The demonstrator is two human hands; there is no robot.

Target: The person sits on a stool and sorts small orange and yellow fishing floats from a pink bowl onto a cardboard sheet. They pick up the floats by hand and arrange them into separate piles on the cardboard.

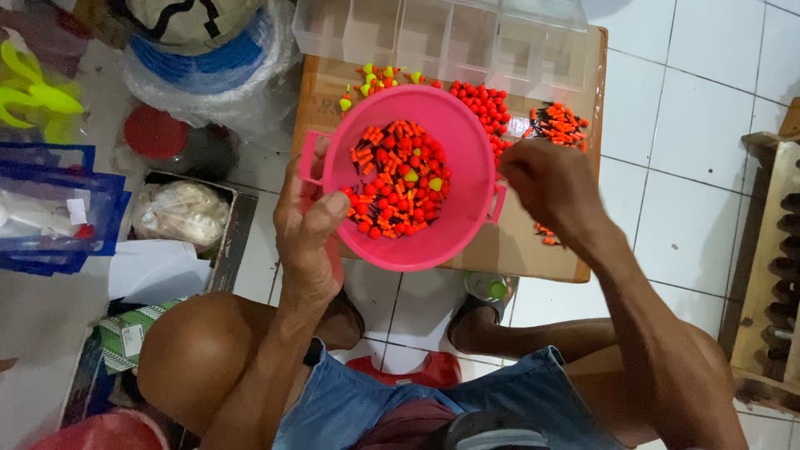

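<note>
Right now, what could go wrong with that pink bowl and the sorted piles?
1. The left hand grips the pink bowl by one edge only, and it looks tilted; the orange floats inside might spill.
2. The right hand hovers over the cardboard; a brush could scatter the red beads into the orange-and-black pile.
3. Anything rolling off the cardboard would likely land on the tiled floor.

left hand (307,218): grip closed, thumb up, forearm raised | right hand (546,185): fingers curled downward, arm bent
</note>
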